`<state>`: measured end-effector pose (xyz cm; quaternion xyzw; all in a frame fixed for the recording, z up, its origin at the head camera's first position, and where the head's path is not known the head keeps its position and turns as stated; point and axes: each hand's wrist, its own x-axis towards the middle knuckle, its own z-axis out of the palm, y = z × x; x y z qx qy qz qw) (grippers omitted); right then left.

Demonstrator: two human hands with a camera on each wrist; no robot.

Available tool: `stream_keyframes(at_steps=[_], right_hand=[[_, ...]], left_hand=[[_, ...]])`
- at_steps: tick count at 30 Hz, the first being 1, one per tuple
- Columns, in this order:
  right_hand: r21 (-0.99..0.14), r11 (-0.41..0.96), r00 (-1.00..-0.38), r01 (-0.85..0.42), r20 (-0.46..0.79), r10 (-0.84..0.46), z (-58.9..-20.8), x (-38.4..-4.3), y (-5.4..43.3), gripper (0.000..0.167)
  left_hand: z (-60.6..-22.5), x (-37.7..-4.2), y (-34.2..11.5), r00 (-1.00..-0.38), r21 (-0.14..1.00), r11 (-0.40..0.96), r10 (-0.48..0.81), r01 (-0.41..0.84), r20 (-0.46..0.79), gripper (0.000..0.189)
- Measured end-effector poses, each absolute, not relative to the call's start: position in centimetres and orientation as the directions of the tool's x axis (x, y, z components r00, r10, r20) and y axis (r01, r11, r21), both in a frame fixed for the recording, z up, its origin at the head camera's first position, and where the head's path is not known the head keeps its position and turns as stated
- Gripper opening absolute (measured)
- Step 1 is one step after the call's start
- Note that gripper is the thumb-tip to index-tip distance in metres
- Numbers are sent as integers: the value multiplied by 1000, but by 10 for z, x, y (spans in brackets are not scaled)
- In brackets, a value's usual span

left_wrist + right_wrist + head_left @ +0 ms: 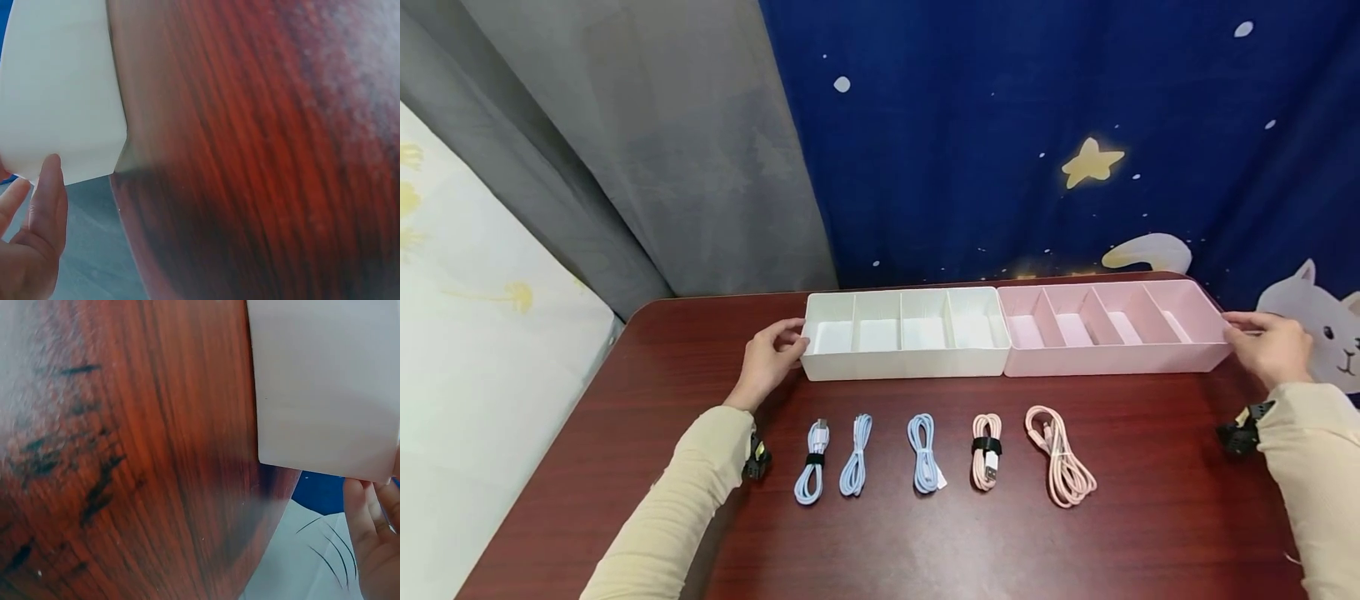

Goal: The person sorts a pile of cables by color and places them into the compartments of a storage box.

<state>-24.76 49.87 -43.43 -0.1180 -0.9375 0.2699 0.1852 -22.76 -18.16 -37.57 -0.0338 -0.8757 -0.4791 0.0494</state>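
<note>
A white divided storage box (906,365) and a pink one (1116,360) stand end to end along the table's back edge, their near ends meeting. My left hand (767,358) touches the white box's left end with its fingertips; in the left wrist view its fingers (51,194) are fairly straight against that end wall. At the opposite end, my right hand (1273,346) has its fingertips on the pink box's outer wall. The right wrist view shows those fingers (357,506) extended at the box's lower corner. Every compartment facing the head camera looks bare.
In front of the boxes lies a row of coiled cables: a blue one (807,483) with a black strap, two more blue ones (854,467) (922,467), a strapped pink one (980,467) and a larger pink one (1067,471). Curtains (962,167) hang behind the brown table (880,550).
</note>
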Motion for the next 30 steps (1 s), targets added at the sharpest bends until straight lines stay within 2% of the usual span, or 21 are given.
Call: stream_keyframes(at_steps=[4,9,14,22,30], right_hand=[[-535,838,-915,105,278,293,-401,-229,464,25],[-471,872,-928,132,250,276,-372,-214,433,34],[-436,880,-936,190,189,296,-368,-215,430,37],[-444,883,-937,152,219,271,-368,-221,425,37],[-473,866,-943,160,186,276,-371,-215,434,38]], left_hand=[[-377,-227,-182,-990,830,545,3,118,139,35],[-378,-228,-180,-990,826,552,-8,112,139,36],[-378,-228,-180,-990,822,558,-8,112,139,36],[-379,-227,-184,-990,829,551,-32,98,138,37],[-379,-229,-179,-993,826,558,-21,82,113,37]])
